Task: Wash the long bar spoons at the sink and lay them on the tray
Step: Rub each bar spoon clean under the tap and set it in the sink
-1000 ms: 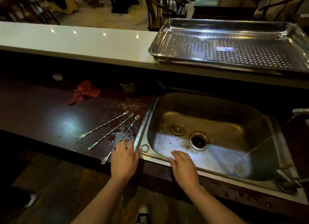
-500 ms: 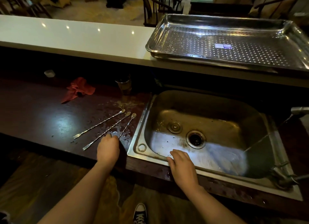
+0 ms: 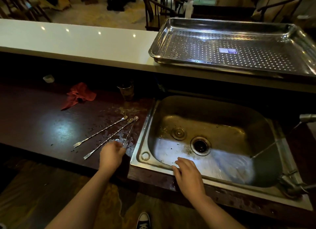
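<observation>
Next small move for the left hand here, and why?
Probably lift the rightmost thin twisted steel bar spoon and carry it right into the water stream: the left hand pinches its fork end, the right hand rests on the stainless steel sink rim, and the perforated steel tray holds no spoons.

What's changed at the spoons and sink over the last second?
The left hand went from lying flat over the fork end of the nearest bar spoon to pinching it, and that end seems swung toward the sink. The right hand stays on the sink's front rim; the other two spoons lie untouched.
</observation>
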`<action>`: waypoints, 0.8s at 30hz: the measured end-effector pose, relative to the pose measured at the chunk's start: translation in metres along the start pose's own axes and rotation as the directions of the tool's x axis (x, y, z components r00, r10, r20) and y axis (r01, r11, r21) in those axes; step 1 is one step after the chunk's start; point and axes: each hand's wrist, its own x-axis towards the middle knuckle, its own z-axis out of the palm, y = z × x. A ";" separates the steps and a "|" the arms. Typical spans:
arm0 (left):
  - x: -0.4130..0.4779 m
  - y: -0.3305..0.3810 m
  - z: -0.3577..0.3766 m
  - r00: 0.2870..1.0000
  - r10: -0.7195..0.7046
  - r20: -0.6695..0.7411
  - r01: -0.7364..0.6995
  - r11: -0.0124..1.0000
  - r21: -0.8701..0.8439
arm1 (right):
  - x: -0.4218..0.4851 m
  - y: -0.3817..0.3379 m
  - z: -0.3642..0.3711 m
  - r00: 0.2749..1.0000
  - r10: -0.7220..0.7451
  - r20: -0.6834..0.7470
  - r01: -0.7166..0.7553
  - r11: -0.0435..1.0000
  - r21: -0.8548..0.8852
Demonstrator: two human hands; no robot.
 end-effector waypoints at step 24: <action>-0.060 0.107 0.058 0.749 0.491 0.444 -0.316 0.854 -0.412 | 0.044 0.001 -0.117 0.733 0.656 0.179 -0.223 -0.017 0.975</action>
